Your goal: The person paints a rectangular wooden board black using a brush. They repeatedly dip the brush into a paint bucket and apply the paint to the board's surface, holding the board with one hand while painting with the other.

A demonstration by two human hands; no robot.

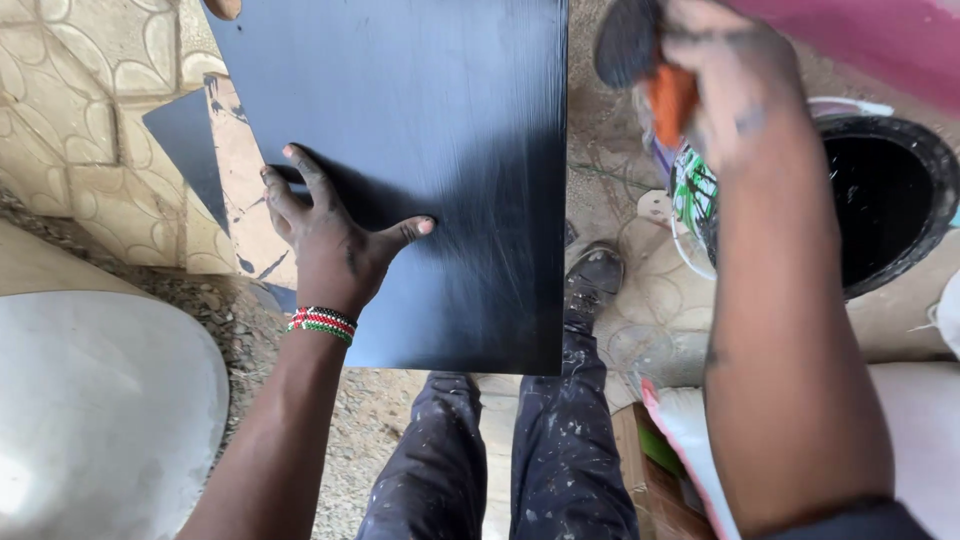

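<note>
Left hand: fingers spread flat, pressing the black board steady.
Right hand: closed around an orange-handled brush, lifted above the paint bucket.

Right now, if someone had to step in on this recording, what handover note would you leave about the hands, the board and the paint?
Left hand: flat, fingers spread, pressing on the black board near its left edge; not gripping.
Right hand: raised to the right of the board, grip closed on a brush with an orange handle and dark head; blurred.
Things: paint bucket with black inside stands on the ground at right; a smaller dark piece lies left of the board.
Done: the board's visible face looks coated black, with streaks.
Left: whether edges or underside are covered cannot be seen.
</note>
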